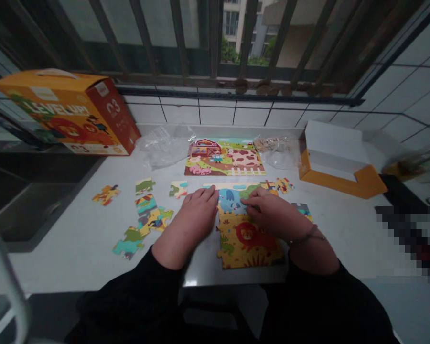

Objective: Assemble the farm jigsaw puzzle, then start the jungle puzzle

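Observation:
A partly joined jigsaw puzzle [232, 239] lies on the counter before me, with a red-maned lion below and a blue elephant [228, 200] above. My left hand [200, 210] rests flat at the puzzle's upper left edge, fingers stretched out. At the upper right, my right hand [272, 210] has curled fingers, thumb and index at a puzzle piece [249, 192] with green on it beside the elephant. The hand hides part of that piece and the puzzle's right side. Loose puzzle pieces [145, 204] lie to the left; others [284, 185] lie beyond my right hand.
Behind the puzzle lies a farm picture [225, 157] with a cow, between crumpled clear plastic bags [165, 145]. An orange "LEVEL UP!" box [68, 114] stands at back left, beside a dark sink [25, 200]. An opened orange-and-white box [338, 167] sits at back right.

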The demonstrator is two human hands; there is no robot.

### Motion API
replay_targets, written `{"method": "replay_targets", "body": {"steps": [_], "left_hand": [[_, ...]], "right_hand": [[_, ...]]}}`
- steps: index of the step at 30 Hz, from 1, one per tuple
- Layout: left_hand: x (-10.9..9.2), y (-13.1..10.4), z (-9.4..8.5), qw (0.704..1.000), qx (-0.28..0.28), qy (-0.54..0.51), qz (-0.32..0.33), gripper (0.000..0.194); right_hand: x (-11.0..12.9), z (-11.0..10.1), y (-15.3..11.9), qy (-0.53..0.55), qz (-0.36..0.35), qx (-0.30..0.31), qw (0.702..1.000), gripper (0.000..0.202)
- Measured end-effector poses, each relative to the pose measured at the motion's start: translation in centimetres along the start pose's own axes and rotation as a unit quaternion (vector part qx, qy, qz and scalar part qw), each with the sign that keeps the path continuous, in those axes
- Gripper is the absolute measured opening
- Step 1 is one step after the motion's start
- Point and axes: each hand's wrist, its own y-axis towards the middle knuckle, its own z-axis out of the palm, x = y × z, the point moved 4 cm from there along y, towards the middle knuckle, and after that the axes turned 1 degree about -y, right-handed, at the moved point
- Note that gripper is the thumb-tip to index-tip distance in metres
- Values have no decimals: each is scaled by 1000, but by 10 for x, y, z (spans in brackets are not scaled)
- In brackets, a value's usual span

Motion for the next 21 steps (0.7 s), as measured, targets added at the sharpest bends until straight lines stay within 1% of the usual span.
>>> {"method": "replay_targets", "body": {"steps": [3, 6, 8, 10, 13, 15, 17, 18, 19, 21], "left_hand": [[2, 1, 3, 1000, -3, -8, 0, 53], [2, 1, 4, 1000, -4, -11, 1, 53], [1, 1, 2, 1000, -7, -16, 2, 52], [-1, 0, -6, 1000, -9, -25, 3, 49], [7, -11, -30, 1000, -2, -29, -3, 41], [23, -25, -50, 999, 14, -22, -26, 37], [48, -43, -68, 997, 17, -14, -71, 40], [62, -52, -74, 995, 20, -8, -99, 44], [76, -60, -77, 992, 35, 2, -124, 47], [103, -74, -71, 979, 99, 20, -178, 51]], "right_hand": [[-6, 2, 0, 25, -5, -6, 1000, 27], [-6, 3, 2, 28, -5, -10, 1000, 27], [-5, 3, 2, 26, -3, -10, 1000, 27], [-5, 2, 2, 27, 0, -12, 1000, 28], [-8, 2, 1, 37, 3, -14, 999, 31], [-10, 4, 0, 46, 5, -17, 999, 34], [-11, 5, 1, 53, 3, -25, 998, 34], [-10, 4, 1, 55, 0, -30, 998, 33], [-9, 3, 2, 54, -5, -32, 998, 32], [-10, -3, 2, 42, -5, -37, 998, 31]]}}
